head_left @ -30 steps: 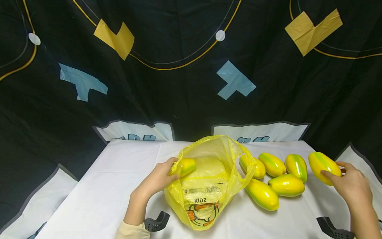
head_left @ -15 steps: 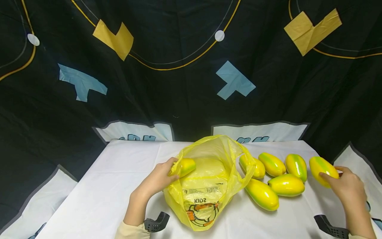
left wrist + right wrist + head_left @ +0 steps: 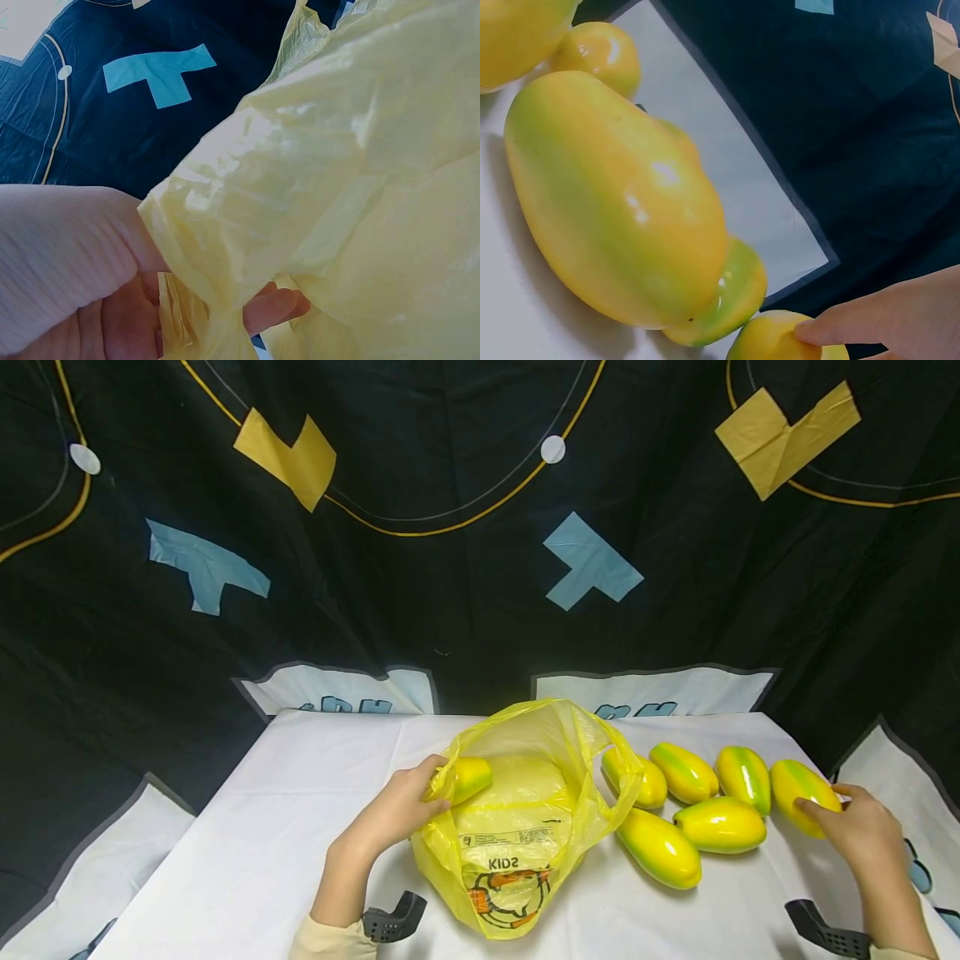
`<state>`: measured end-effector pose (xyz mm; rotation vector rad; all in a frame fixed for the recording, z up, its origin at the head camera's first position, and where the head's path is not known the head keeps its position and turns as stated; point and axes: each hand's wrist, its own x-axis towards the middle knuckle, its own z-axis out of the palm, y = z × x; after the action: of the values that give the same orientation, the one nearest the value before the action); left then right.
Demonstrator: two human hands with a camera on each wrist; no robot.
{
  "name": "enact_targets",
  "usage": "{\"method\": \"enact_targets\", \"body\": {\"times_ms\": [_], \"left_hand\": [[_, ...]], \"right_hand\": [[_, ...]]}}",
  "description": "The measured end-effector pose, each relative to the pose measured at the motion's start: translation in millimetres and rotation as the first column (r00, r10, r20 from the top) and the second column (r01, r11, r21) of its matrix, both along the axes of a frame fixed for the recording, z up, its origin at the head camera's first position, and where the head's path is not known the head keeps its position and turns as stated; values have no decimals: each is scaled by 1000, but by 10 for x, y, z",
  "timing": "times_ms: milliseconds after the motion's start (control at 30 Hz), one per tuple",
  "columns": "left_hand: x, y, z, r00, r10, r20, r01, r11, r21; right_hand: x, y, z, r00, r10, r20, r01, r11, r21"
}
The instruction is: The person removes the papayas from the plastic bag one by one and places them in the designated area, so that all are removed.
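My left hand grips the left rim of a yellow plastic bag, which stands with its mouth spread; in the left wrist view thin plastic passes between thumb and finger. One yellow-green papaya shows inside the bag mouth beside that hand. At the right, my right hand holds another papaya by its right side, thumb on the near face; it is low, next to the row of other papayas. In the right wrist view the fingertips rest on that papaya; most of the hand is outside the frame.
Several loose papayas lie right of the bag, among them a near one, a middle one and a back one. A white cloth covers the table. Behind hangs a dark curtain.
My right hand has lowered its papaya and moved it slightly left, close beside the others. My left hand and the bag stay in place.
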<state>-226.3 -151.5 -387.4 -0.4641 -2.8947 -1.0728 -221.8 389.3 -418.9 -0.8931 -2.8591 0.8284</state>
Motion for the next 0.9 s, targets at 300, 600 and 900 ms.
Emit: {"method": "enact_targets", "body": {"times_ms": [300, 600, 900], "left_hand": [[-1, 2, 1, 1000, 0, 4, 0, 1000, 1], [-7, 1, 3, 1000, -2, 7, 2, 1000, -4], [-6, 1, 4, 1000, -3, 8, 3, 1000, -9]], "right_hand": [[28, -54, 25, 998, 51, 20, -51, 998, -37], [10, -68, -8, 997, 59, 49, -58, 998, -32], [-12, -62, -3, 996, 60, 65, -57, 997, -43]]}}
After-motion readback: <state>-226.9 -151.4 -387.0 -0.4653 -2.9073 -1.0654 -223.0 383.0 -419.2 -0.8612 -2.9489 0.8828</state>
